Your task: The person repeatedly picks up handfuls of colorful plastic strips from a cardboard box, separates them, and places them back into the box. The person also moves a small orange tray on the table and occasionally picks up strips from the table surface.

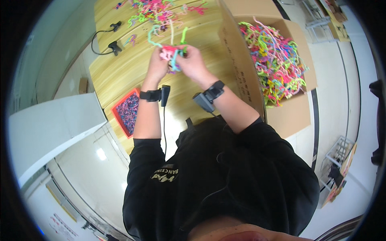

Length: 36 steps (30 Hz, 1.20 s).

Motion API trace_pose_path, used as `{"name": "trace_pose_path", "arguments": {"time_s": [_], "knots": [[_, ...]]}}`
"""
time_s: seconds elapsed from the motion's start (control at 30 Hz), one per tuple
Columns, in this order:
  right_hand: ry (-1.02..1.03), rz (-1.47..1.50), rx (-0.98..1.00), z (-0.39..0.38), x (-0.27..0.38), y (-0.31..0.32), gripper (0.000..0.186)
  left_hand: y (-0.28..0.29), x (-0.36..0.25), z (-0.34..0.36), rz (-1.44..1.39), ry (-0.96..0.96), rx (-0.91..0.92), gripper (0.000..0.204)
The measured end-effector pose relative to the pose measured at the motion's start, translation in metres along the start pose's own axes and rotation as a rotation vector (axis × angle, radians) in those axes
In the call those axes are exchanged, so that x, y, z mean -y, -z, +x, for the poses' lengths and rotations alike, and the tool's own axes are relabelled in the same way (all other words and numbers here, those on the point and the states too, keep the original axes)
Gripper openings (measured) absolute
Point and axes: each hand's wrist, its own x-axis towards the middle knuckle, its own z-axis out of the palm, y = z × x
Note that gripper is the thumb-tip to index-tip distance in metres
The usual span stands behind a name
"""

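Note:
Both hands are together over the wooden table (pixel 120 66), closed on one small clump of colourful bendy strands (pixel 171 53). Pink, red and light blue pieces show between the fingers. A few loose ends, one pale, one turquoise and one lime green, stick out past the fingertips. My left hand (pixel 157 66) grips the clump from the left, and my right hand (pixel 194 64) pinches it from the right. The fingers partly hide how the strands are joined or tangled. Just beyond the hands lies a loose pile of similar strands (pixel 155 12).
On the right stands an open cardboard box (pixel 237 60) full of tangled strands (pixel 277 60). An orange-red tray (pixel 116 116) with small multicoloured bits sits by my left forearm. A black cable with clips (pixel 114 48) lies at the table's left edge. Each wrist wears a strapped black device.

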Motion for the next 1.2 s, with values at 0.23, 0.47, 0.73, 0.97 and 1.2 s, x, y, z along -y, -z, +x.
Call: {"name": "trace_pose_path", "arguments": {"time_s": [0.23, 0.47, 0.73, 0.97, 1.2], "knots": [[0.399, -0.242, -0.289, -0.050, 0.116, -0.017, 0.028, -0.041, -0.128, -0.017, 0.201, -0.412, 0.090, 0.026], [0.429, -0.018, -0.197, -0.100, 0.209, 0.101, 0.029, -0.144, -0.211, -0.015, 0.321, -0.635, 0.315, 0.020], [0.120, -0.208, -0.294, -0.107, 0.162, 0.311, 0.022, -0.304, -0.139, 0.040, 0.487, -0.016, 0.798, 0.019], [-0.003, -0.465, -0.316, -0.123, 0.090, 0.370, 0.032, -0.334, -0.040, 0.023, 0.123, 0.220, 0.564, 0.032], [0.117, -0.775, -0.422, -0.107, 0.087, 0.378, 0.042, -0.293, -0.037, 0.008, 0.629, -0.127, 0.554, 0.052]]}}
